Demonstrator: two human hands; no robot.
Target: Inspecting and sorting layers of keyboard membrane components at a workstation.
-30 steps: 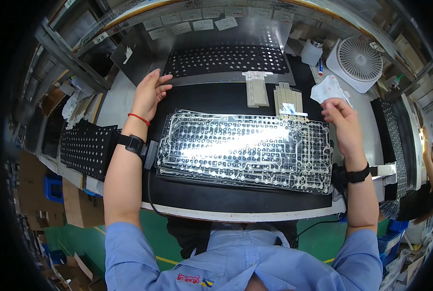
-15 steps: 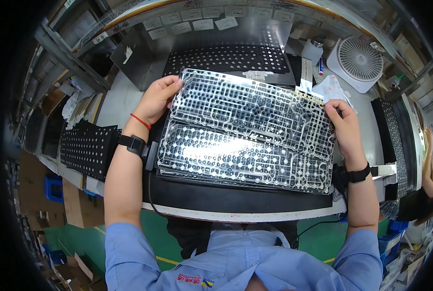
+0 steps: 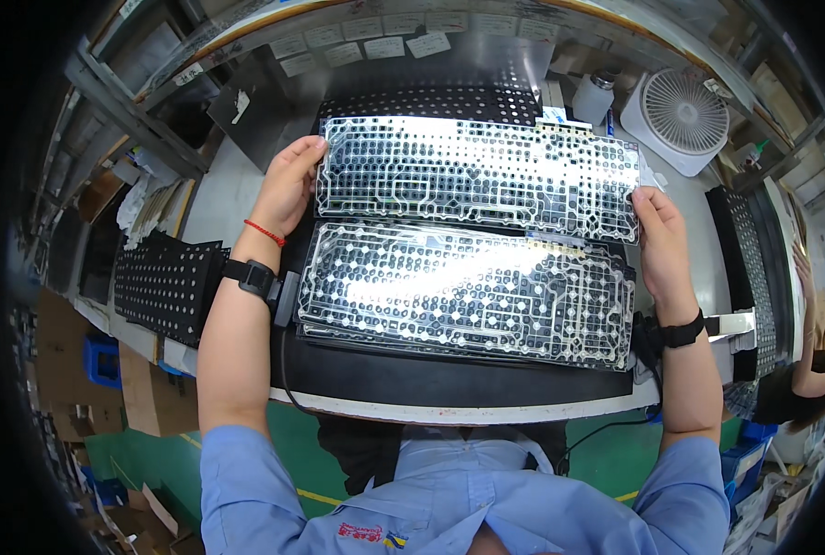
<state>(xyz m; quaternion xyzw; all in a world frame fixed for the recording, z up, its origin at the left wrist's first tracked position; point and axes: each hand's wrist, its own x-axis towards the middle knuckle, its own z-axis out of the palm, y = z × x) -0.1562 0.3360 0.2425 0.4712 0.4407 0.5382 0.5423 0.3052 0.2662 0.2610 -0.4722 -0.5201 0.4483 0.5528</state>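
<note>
Over the black tabletop (image 3: 449, 377), both hands (image 3: 290, 182) (image 3: 664, 233) hold a glossy, transparent, silver-traced sheet (image 3: 477, 176)

A thin, clear, rectangular plastic sheet traced with silvery circuit lines (image 3: 477, 180) is held by its short ends, the three-o'clock end slightly lower, a pale tab (image 3: 563, 122) at one o'clock. At its six o'clock lies a loosely squared stack of similar clear, silver-traced sheets (image 3: 449, 305).

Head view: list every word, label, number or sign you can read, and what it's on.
Blue shirt: red lettering, not copied out.
Pale paper slips at the back: writing too small to read.
Shelf label: dark characters, too small.
White tab at the held clear sheet's far edge: blue print, too blurred.
</note>
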